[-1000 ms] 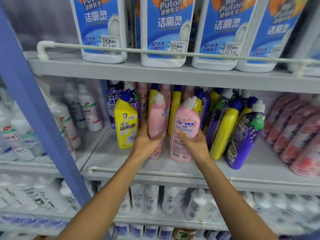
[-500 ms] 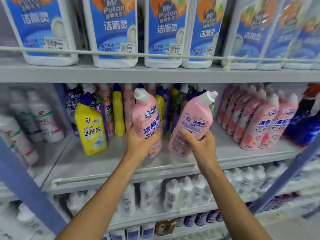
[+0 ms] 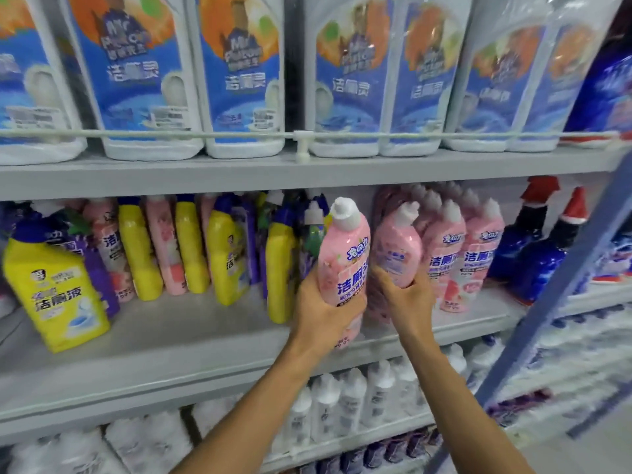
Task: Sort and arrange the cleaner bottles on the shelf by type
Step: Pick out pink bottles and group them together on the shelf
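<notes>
- A grey metal shelf unit [image 3: 178, 340] fills the view, its boards stocked with cleaning products, a thin white guard rail [image 3: 205, 135] running along the upper board's front edge.
- Large white jugs with blue labels [image 3: 136, 80] stand shoulder to shoulder on the top board, behind the rail.
- A blue metal upright post [image 3: 561, 289] slants across the right side, in front of the shelves.
- On the middle board's left half, a mixed cluster of slim yellow, pink and purple angled-neck bottles [image 3: 191, 248] stands crowded together towards the back.
- At the middle board's right, a tidy row of pink bottles with white caps [image 3: 478, 248] stands several deep.
- Dark blue spray bottles with red trigger heads [image 3: 533, 254] stand beyond the pink row, partly behind the post.
- Small white bottles [image 3: 349, 405] pack the board below.
- A squat yellow bottle with a blue cap [image 3: 58, 295] stands alone near the front at far left.
- A pink white-capped cleaner bottle [image 3: 345, 248] stands nearly upright at the middle board's front edge, label facing the camera; whether its base touches the board cannot be told.
- A second pink cleaner bottle [image 3: 396, 248] tilts with its cap towards the right, just beside the pink row and close against the first.
- The left hand [image 3: 321, 309] wraps its fingers around the first bottle's lower body.
- The right hand [image 3: 407, 299] grips the second bottle low on its body.
</notes>
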`<state>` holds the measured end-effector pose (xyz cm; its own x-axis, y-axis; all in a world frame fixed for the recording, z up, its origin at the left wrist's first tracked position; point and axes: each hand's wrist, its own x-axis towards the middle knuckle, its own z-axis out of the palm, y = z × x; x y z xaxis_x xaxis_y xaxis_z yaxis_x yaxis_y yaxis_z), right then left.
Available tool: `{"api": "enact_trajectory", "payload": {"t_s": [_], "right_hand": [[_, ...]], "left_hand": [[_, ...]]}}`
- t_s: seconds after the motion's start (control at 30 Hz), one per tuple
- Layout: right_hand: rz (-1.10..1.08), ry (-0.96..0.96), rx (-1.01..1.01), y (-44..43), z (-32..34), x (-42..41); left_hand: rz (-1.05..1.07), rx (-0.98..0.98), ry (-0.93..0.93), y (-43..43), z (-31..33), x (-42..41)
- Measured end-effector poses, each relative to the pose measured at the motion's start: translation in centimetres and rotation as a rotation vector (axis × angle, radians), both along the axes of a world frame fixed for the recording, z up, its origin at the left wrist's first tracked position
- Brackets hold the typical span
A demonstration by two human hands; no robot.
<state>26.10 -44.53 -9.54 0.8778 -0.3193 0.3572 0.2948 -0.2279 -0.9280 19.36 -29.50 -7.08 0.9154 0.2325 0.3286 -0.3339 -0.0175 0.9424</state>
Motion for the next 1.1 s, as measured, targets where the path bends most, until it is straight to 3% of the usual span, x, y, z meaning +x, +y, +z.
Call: {"api": "enact_trajectory", "payload": {"t_s": [0.13,0.47,0.77,1.0,1.1], "right_hand": [[-0.013,-0.003,-0.001,-1.0,-1.6,2.8],[0.190,-0.053,0.017,-1.8,-3.2,4.3],[0.019,-0.083,-0.012,0.9,-3.0,5.3],[0.375,0.068,-0.052,-0.5,-2.4,5.9],[0.341,0.040,-0.120,-1.2,-3.4,7.3]], "left_hand": [[0.128,-0.024,0.070,-3.6,-1.1,3.2],[0.376,0.040,0.104,-5.1,-4.0,8.6],[0.382,0.188,0.086,-3.5,-4.9,9.0],[0.328,0.163,0.071,-2.9,-5.0,8.7],[0.311,0.167,0.075,-2.4,-5.4,8.2]]}}
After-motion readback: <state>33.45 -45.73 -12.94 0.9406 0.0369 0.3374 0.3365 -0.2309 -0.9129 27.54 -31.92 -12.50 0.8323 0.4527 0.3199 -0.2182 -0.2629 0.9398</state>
